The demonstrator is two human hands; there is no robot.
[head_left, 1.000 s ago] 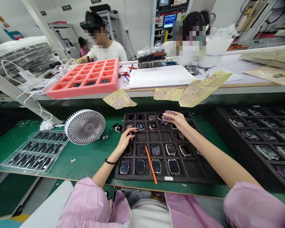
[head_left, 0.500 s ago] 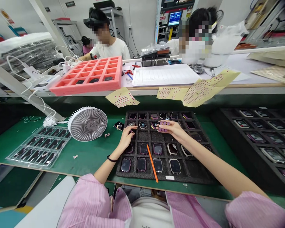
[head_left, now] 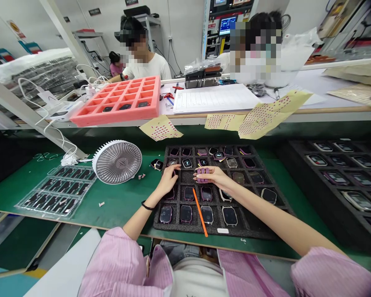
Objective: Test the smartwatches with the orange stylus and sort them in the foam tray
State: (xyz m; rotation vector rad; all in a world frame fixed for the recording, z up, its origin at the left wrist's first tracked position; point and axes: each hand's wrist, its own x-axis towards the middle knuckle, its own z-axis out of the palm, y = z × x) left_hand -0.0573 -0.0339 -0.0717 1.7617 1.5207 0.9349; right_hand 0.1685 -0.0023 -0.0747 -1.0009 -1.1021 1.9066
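Right hand (head_left: 212, 177) held small pink item (head_left: 203, 175) over black foam tray (head_left: 253, 218) of watches (head_left: 229, 216), center frame; left hand (head_left: 166, 181) lay half-open on tray, nothing visibly held.

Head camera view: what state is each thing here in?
Black foam tray: most cells hold watch bodies.
Left hand: fingertips down among the foam cells.
Right hand: purple-capped fingers over a foam cell.
Orange stick: lying across the tray, tip past its edge.
White fan: tilted back on the green mat.
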